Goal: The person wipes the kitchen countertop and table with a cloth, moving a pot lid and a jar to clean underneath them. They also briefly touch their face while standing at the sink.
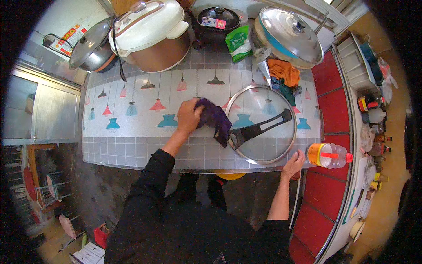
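My left hand [188, 115] grips a crumpled dark purple cloth [212, 117] over the middle of the table. The cloth trails right, and its lower end hangs by the rim of a round glass pan lid [263, 147]. This lid lies on the table with its metal rim around clear glass and a long black handle [257, 130] across it. My right hand [292, 166] is at the front table edge, just below the lid's lower right rim, with fingers somewhat apart and nothing visible in them. To its right, a clear plastic bottle [331, 155] with a red cap lies on its side.
Along the table's [138, 99] back stand a lidded steel pot [90, 49], a large white-and-brown electric cooker [155, 46], a black pot [216, 29] and a steel-lidded pan [290, 36]. A green packet [239, 43] and an orange cloth [284, 71] lie nearby. Red-fronted cabinets [329, 115] adjoin the right.
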`<state>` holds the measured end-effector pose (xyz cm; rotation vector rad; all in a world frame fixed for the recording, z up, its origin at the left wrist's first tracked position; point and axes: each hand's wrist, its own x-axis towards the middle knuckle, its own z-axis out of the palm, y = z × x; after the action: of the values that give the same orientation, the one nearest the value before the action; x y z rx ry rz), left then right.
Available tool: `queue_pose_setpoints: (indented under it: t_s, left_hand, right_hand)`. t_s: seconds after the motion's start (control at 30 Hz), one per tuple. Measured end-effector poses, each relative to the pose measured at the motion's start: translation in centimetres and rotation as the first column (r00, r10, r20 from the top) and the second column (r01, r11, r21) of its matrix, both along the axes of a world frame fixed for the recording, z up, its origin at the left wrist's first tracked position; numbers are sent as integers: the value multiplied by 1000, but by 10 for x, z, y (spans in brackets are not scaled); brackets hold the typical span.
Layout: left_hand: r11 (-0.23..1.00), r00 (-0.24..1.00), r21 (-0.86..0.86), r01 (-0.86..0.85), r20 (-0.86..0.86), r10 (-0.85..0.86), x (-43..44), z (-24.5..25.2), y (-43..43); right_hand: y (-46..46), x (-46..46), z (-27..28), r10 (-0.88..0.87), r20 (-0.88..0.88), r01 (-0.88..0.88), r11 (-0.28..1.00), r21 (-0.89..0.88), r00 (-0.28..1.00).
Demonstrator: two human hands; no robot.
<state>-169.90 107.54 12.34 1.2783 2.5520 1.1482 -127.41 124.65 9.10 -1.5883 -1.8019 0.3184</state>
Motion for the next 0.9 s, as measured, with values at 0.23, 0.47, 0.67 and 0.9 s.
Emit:
queue_pose_setpoints:
  t_s: [0.23, 0.47, 0.67, 0.9]
  left_hand:
    - [977, 978, 193, -88, -167, 121, -56, 45, 109]
    - [938, 929, -330, 106, -303, -212, -44, -12, 130]
    - [917, 945, -392, 77, -263, -192, -64, -10, 166]
    - [880, 910, -456, 132, -296, -289, -57, 1, 147]
  right_hand:
    - [-8, -1, -18, -1, 263, -36, 990, 137, 965]
    - [-11, -7, -11, -22, 271, -6, 995, 101, 962]
    - [-12, -6, -14, -7, 245, -18, 995, 100, 969]
    - [-10, -8, -14, -23, 279, 2, 997, 77, 960]
